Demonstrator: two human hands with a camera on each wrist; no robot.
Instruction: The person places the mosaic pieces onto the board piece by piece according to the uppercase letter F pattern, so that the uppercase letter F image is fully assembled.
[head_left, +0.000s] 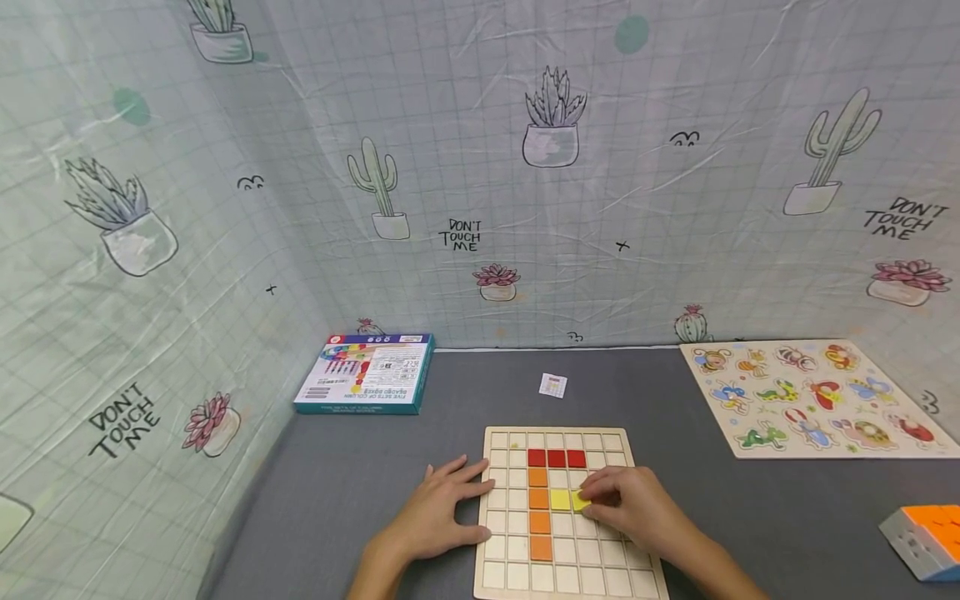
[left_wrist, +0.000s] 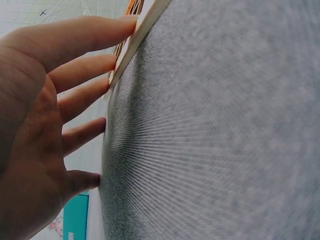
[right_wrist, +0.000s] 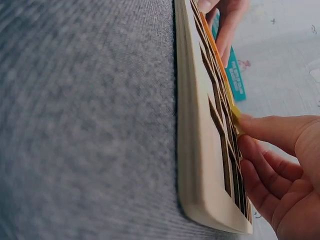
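Observation:
A wooden grid board (head_left: 517,575) lies on the grey surface before me. Three red square tiles (head_left: 556,459) form a row, and several orange tiles (head_left: 539,522) run in a column below the leftmost one. A yellow tile (head_left: 560,499) sits beside the orange column. My right hand (head_left: 630,506) pinches a second yellow tile (head_left: 577,502) at the cell to its right; in the right wrist view the thumb touches this tile at the board's face. My left hand (head_left: 438,510) has its fingers spread, with thumb and fingertips against the board's left edge.
At the back left lies a flat game box (head_left: 365,377). A small printed card (head_left: 552,385) is beyond the board. An insect puzzle board (head_left: 817,400) occupies the back right, and an orange-topped cube (head_left: 926,537) stands at the right edge. Patterned curtains (head_left: 600,208) enclose the back and left.

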